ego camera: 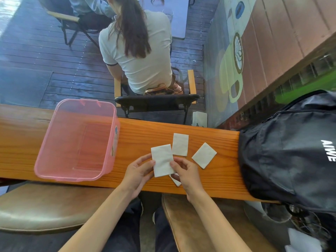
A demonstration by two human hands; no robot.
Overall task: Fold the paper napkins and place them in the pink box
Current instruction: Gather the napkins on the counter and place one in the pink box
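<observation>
Right hand (183, 171) hides most of a napkin (176, 180) beneath it.

four white paper napkins: one held napkin (162, 160) at centre; a second napkin (180, 144) at its 1 o'clock; a third napkin (204, 155) at 3 o'clock; a fourth napkin (176, 181), mostly hidden, at 5 o'clock; one pink box (54, 171) at 9 o'clock; one black backpack (291, 151) at 3 o'clock

Dark plank floor (54, 57), wet sheen, daylight. Orange wooden bench (181, 130) across middle. Folding chair (156, 100), wooden arms, beyond bench's far edge, occupied. Painted mural wall (234, 57) right. Tan cushioned seats (45, 204) below near edge.
</observation>
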